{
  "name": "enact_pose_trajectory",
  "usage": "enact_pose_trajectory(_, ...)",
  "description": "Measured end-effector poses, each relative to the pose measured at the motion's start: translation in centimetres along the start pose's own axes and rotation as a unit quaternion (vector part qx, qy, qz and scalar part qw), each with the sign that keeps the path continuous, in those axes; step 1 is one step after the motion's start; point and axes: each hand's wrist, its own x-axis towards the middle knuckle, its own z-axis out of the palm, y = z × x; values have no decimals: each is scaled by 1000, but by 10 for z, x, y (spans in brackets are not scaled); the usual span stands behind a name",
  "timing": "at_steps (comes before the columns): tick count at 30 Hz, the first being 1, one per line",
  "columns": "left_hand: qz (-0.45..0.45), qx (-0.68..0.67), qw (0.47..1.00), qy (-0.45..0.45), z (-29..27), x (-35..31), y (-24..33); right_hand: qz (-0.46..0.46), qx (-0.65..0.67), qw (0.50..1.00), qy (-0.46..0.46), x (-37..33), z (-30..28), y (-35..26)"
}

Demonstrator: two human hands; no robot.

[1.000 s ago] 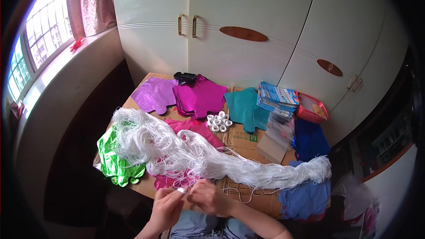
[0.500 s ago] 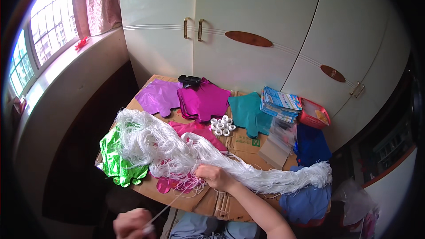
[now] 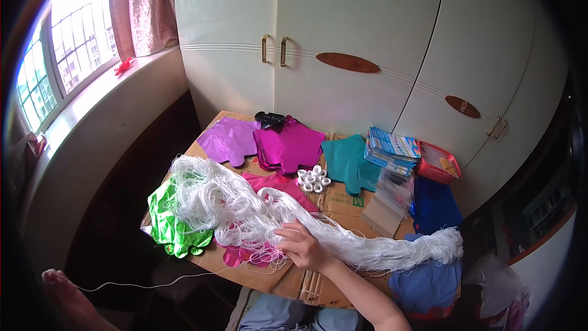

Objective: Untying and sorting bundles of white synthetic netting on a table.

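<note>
A long, loose skein of white string point(image 3: 373, 251) lies across the cardboard-covered table, tangled at its left end and bunched toward the right. My right hand point(image 3: 303, 248) rests at the skein's near edge, fingers loosely spread and touching the strands. Far off to the left, past the table edge, my left hand point(image 3: 67, 297) is closed at the fingertips. One slack strand of white string point(image 3: 147, 285) runs from it back toward the table. Small white rolls point(image 3: 313, 179) sit grouped behind the skein.
Flat foil pieces in purple point(image 3: 228, 140), magenta point(image 3: 291, 144), teal point(image 3: 349, 162) and green point(image 3: 164, 217) surround the skein. Blue printed packets point(image 3: 392, 147) are stacked beside a red basket point(image 3: 438, 162). A white cabinet point(image 3: 349, 12) stands behind the table.
My left hand has swung outward to the left, and its strand now hangs long and slack. My right hand's fingers have loosened and spread at the skein. The view has shifted slightly.
</note>
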Motion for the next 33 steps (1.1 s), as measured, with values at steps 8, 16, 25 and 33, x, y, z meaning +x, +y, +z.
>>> enact_pose_trajectory(8, -99, 65, 993, 29, 79, -11, -49, 91, 138, 959, 230, -12, -126, -74)
enact_pose_trajectory(16, -244, 166, 921, -253, 154, -31, -85, 375, 105, 875, 287, -173, -229, -90)
enact_pose_trajectory(25, -272, 141, 668, -678, 267, -89, -116, 161, 42, 986, -22, -67, -108, -135)
enact_pose_trajectory(33, -590, -142, 654, -452, 281, -143, -131, 327, 597, 726, -97, -84, -36, -112)
